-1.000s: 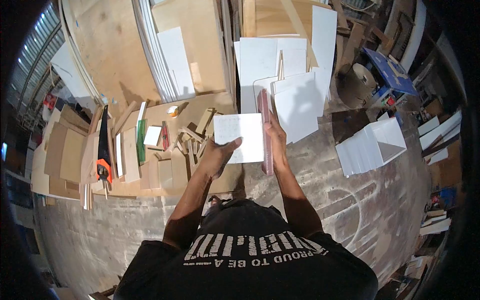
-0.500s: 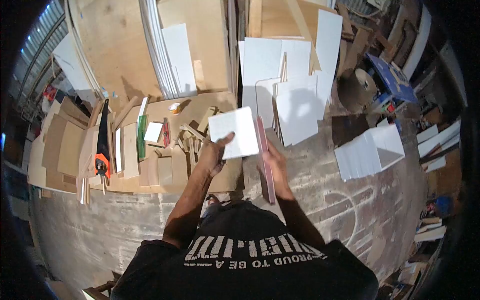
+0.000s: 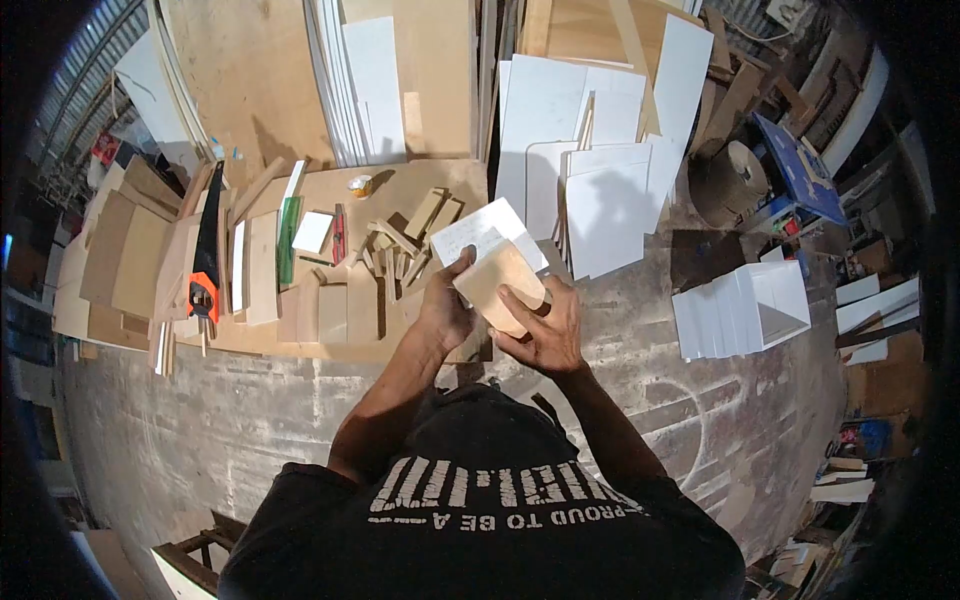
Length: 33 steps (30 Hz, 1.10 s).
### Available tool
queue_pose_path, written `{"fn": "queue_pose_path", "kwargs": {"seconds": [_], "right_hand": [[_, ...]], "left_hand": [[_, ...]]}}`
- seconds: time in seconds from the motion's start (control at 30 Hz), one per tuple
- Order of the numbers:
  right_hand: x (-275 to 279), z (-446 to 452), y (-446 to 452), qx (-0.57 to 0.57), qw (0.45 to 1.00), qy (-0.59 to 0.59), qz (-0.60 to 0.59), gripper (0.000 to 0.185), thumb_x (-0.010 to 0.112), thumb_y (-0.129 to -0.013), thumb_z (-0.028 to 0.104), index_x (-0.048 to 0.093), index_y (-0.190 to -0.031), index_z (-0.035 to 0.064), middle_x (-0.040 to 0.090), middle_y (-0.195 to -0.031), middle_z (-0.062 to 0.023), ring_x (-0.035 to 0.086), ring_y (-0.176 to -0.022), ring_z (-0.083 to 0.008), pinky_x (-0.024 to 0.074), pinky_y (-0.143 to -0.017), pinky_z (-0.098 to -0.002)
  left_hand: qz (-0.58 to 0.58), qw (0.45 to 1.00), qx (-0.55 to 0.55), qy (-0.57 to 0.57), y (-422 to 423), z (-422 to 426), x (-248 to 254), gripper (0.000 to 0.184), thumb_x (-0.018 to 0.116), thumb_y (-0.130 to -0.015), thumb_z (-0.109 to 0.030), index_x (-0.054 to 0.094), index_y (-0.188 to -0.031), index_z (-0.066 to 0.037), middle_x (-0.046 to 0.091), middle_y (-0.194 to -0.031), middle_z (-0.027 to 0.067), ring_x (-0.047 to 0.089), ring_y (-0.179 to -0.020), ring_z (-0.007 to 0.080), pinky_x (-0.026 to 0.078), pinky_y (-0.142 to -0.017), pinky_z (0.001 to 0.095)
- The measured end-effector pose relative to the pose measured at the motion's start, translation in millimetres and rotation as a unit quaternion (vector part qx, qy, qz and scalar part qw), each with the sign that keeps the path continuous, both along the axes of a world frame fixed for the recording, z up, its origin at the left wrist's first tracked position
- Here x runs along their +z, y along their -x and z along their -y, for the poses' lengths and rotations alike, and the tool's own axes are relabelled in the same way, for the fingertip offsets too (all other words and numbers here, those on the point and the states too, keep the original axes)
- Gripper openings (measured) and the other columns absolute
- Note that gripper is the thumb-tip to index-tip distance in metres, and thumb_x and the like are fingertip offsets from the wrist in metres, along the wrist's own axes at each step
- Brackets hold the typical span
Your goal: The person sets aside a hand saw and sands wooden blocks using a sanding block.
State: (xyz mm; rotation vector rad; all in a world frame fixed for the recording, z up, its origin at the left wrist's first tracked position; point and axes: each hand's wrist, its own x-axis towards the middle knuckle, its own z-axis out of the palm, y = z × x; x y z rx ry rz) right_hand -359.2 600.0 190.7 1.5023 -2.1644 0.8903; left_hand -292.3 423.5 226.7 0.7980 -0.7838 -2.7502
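Observation:
My left hand (image 3: 446, 305) is closed on a white square panel (image 3: 472, 232), its thumb lying on the face. Faint marks show on that panel. A flat tan piece with rounded corners (image 3: 492, 283) lies over the lower right part of the white panel. My right hand (image 3: 548, 330) grips this tan piece, with fingers spread across its face and near its right edge. Whether the two pieces touch, I cannot tell. Both hands are in front of my chest, near the right end of a low work surface (image 3: 400, 347).
On the work surface lie a handsaw with an orange handle (image 3: 203, 297), a green strip (image 3: 288, 240), a red tool (image 3: 339, 235), a small cup (image 3: 360, 186) and several wood offcuts (image 3: 395, 245). White sheets (image 3: 606, 215) lean behind. White panels (image 3: 735, 310) stand on the floor at right.
A long pinkish edge showed at my right hand earlier; now a tan face shows there, over the white panel. The white panel has tilted, and the camera view has shifted slightly.

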Motion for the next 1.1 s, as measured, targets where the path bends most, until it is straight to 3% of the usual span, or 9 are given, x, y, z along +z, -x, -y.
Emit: {"fn": "queue_pose_path", "kwargs": {"seconds": [0.17, 0.33, 0.43, 0.53, 0.67, 0.7, 0.73, 0.87, 1.1], "right_hand": [[-30, -4, 62, -0.149, 0.968, 0.128, 0.159, 0.065, 0.077, -0.076, 0.040, 0.060, -0.133, 0.0152, 0.050, -0.112, -0.0196, 0.050, -0.101, -0.0370, 0.0440, -0.087, -0.0489], [-42, -17, 26, -0.011, 0.999, 0.010, -0.032, 0.069, 0.077, -0.076, 0.029, 0.054, -0.135, 0.0031, 0.048, -0.116, -0.0207, 0.048, -0.106, -0.0339, 0.0420, -0.090, -0.0464], [-57, -23, 47, -0.120, 0.986, 0.103, 0.047, 0.070, 0.068, -0.083, 0.037, 0.048, -0.142, 0.0039, 0.052, -0.127, -0.0217, 0.053, -0.112, -0.0354, 0.0421, -0.097, -0.0440], [-29, -27, 55, -0.071, 0.730, 0.303, 0.608, 0.065, 0.058, -0.091, 0.034, 0.040, -0.144, 0.0010, 0.056, -0.125, -0.0164, 0.056, -0.111, -0.0291, 0.0419, -0.097, -0.0438], [-68, -1, 34, 0.135, 0.648, 0.316, 0.680, 0.069, 0.057, -0.087, 0.025, 0.036, -0.146, -0.0047, 0.047, -0.142, -0.0190, 0.054, -0.122, -0.0277, 0.0416, -0.105, -0.0391], [-52, 14, 14, 0.094, 0.675, 0.293, 0.670, 0.063, 0.062, -0.085, 0.018, 0.044, -0.142, -0.0020, 0.049, -0.140, -0.0182, 0.053, -0.123, -0.0283, 0.0409, -0.105, -0.0394], [-30, 29, 10, 0.092, 0.825, 0.204, 0.520, 0.064, 0.069, -0.080, 0.015, 0.051, -0.139, 0.0021, 0.052, -0.136, -0.0169, 0.051, -0.124, -0.0277, 0.0396, -0.105, -0.0395], [-17, 75, -5, 0.052, 0.951, 0.070, 0.297, 0.071, 0.077, -0.071, 0.020, 0.054, -0.138, 0.0068, 0.055, -0.112, -0.0155, 0.050, -0.108, -0.0304, 0.0423, -0.095, -0.0412], [-5, 112, 5, -0.060, 0.962, 0.055, 0.260, 0.076, 0.078, -0.071, 0.032, 0.054, -0.139, 0.0093, 0.048, -0.104, -0.0223, 0.048, -0.091, -0.0343, 0.0427, -0.081, -0.0435]], "left_hand": [[0.056, 0.995, 0.088, 0.008, -3, 16, -40, 0.029, 0.061, -0.094, -0.024, 0.057, -0.119, -0.010, 0.064, -0.108, 0.0044, 0.062, -0.102, 0.0192, 0.050, -0.088, 0.0391], [-0.024, 0.995, -0.048, -0.085, -13, -8, -30, 0.040, 0.061, -0.094, -0.028, 0.054, -0.127, -0.006, 0.065, -0.118, 0.0065, 0.060, -0.111, 0.0213, 0.043, -0.101, 0.0369], [-0.028, 0.998, 0.048, -0.021, -12, -7, -30, 0.035, 0.061, -0.095, -0.026, 0.055, -0.123, -0.005, 0.066, -0.111, 0.0042, 0.063, -0.100, 0.0184, 0.052, -0.087, 0.0337], [0.069, 0.996, -0.033, 0.045, -25, 2, -49, 0.036, 0.063, -0.095, -0.026, 0.055, -0.124, -0.006, 0.066, -0.108, 0.0022, 0.063, -0.099, 0.0154, 0.053, -0.084, 0.0333], [0.006, 0.984, -0.025, 0.179, -3, -26, -78, 0.046, 0.055, -0.098, -0.025, 0.038, -0.138, -0.012, 0.059, -0.116, 0.0086, 0.060, -0.097, 0.0229, 0.050, -0.089, 0.0406], [-0.018, 0.994, -0.036, 0.098, 1, -23, -89, 0.042, 0.048, -0.099, -0.029, 0.040, -0.137, -0.011, 0.059, -0.115, 0.0101, 0.060, -0.098, 0.0249, 0.048, -0.092, 0.0421], [-0.043, 0.998, -0.045, 0.019, 6, -14, -94, 0.042, 0.041, -0.101, -0.034, 0.042, -0.136, -0.010, 0.060, -0.115, 0.0115, 0.060, -0.099, 0.0268, 0.046, -0.095, 0.0435], [-0.190, 0.951, -0.087, -0.226, 2, 26, -55, 0.067, 0.033, -0.095, -0.061, 0.052, -0.129, -0.006, 0.061, -0.115, 0.0160, 0.060, -0.103, 0.0313, 0.048, -0.096, 0.0478], [-0.202, 0.979, 0.031, -0.008, -3, 51, -31, 0.084, 0.034, -0.091, -0.072, 0.035, -0.147, -0.009, 0.044, -0.145, 0.0167, 0.045, -0.132, 0.0334, 0.037, -0.110, 0.0502]]}}
